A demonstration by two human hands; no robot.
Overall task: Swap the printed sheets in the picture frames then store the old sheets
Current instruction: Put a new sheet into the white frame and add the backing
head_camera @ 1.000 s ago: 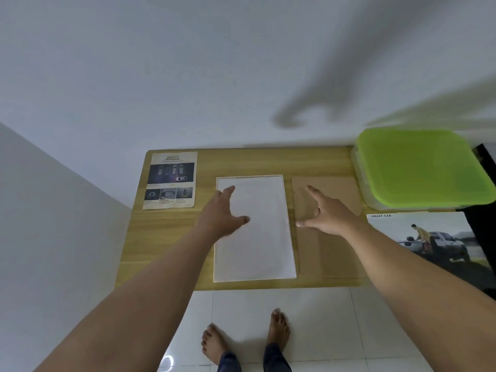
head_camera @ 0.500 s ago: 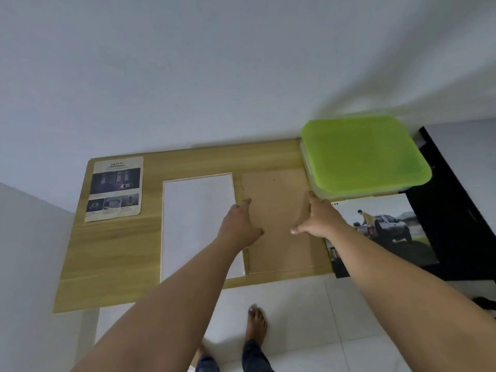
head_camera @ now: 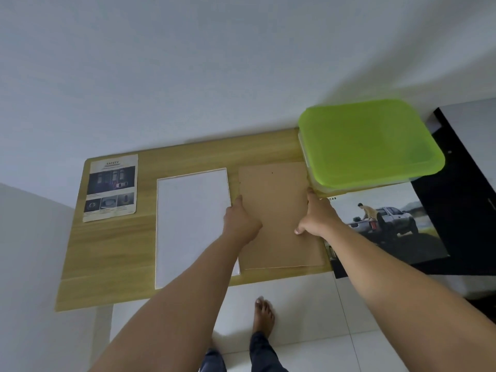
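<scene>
Car poster (head_camera: 389, 218) title partly hidden, seemingly behind right hand (head_camera: 318, 217).

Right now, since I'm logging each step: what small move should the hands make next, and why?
Probably lift the brown backing board: the left hand and right hand sit at its opposite long edges, and the white sheet lies uncovered beside it.

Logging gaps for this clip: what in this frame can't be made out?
Head view:
safety sheet: small print too small.
green-lidded box: contents hidden by lid.
car poster: title partly covered by the right hand.
left hand: fingertips hidden behind its back, so grip on the brown board unclear.
</scene>
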